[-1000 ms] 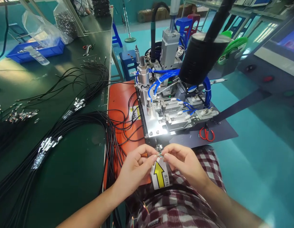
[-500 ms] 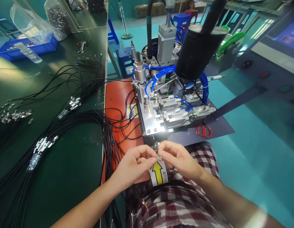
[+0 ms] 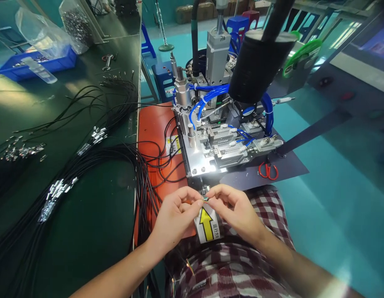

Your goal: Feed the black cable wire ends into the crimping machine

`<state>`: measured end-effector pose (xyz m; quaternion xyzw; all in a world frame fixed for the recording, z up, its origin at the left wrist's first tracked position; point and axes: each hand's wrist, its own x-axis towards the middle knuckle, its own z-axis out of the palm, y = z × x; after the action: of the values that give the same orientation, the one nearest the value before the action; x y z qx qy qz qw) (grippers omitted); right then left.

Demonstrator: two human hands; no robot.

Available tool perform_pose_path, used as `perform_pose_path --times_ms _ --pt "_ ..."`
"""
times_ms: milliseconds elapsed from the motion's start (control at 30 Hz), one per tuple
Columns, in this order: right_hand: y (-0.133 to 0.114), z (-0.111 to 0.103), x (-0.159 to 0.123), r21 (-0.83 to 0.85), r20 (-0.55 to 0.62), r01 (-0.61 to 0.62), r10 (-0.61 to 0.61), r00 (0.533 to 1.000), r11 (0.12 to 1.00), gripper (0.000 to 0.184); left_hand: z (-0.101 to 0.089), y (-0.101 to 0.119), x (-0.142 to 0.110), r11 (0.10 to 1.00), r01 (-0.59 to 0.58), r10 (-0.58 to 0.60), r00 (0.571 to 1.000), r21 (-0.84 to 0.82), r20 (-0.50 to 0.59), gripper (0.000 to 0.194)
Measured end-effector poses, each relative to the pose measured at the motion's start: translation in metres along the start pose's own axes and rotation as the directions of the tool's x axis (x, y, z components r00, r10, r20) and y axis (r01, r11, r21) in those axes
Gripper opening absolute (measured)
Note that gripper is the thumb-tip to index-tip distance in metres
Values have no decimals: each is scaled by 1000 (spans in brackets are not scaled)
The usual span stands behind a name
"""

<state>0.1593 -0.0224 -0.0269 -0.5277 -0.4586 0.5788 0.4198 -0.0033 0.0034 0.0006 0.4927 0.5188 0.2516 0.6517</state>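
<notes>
My left hand (image 3: 178, 216) is closed in a pinch on thin coloured wires (image 3: 206, 199), just in front of the machine's near edge. From the other side, my right hand (image 3: 234, 210) pinches the same wires, its fingertips almost meeting those of the left. Only a short stretch of wire shows between the fingers. Below the hands is a white label with a yellow arrow (image 3: 206, 223). A bundle of black cables (image 3: 142, 182) hangs over the table edge beside my left forearm, and a few stripped ends with coloured wires (image 3: 189, 267) lie near my lap.
Ahead stands a metal machine (image 3: 221, 153) with blue air tubes (image 3: 210, 96) and a black cylinder (image 3: 260, 66). Red-handled scissors (image 3: 268, 171) lie at its right. On the green table (image 3: 95, 219) are cable bundles with metal connectors (image 3: 59, 188) and a blue tray (image 3: 64, 62).
Both hands have shifted slightly up and closer together, with the wires still pinched. Less of the coloured wires shows between the fingertips.
</notes>
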Motion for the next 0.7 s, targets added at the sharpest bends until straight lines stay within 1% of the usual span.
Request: perform_pose_path --times_ms 100,167,233,300,367,433,500,567,600,700 --pt "2 8 -1 -59 -95 61 -67 993 996 14 0 -2 2 1000 -7 7 1000 -2 -3 23" --pt "2 9 0 -108 -128 116 -129 983 987 13 0 -3 2 1000 -7 7 1000 -11 0 24" --pt "0 9 1 -182 -118 166 -189 975 969 14 0 -2 2 1000 2 -2 1000 -21 5 24" --pt "-3 6 1 -262 -75 225 -253 965 938 14 0 0 3 999 13 -13 1000 -37 17 24" --pt "-5 5 1 -294 -42 260 -284 958 920 14 1 3 3 998 18 -17 999 -52 32 24" --pt "-5 4 2 -239 -29 230 -244 969 943 15 1 5 3 998 18 -15 999 -65 41 24" --pt "-1 5 4 -104 -13 125 -127 992 987 17 2 5 4 996 21 -18 999 -88 38 23" --pt "2 6 6 28 22 14 -14 1000 1000 20 3 4 5 993 31 -28 999 -111 35 23" --pt "3 5 7 68 37 -23 21 999 997 21 3 3 6 993 36 -32 999 -116 30 23" --pt "1 2 7 90 38 -54 51 998 994 25 4 1 6 993 49 -48 999 -104 11 22"
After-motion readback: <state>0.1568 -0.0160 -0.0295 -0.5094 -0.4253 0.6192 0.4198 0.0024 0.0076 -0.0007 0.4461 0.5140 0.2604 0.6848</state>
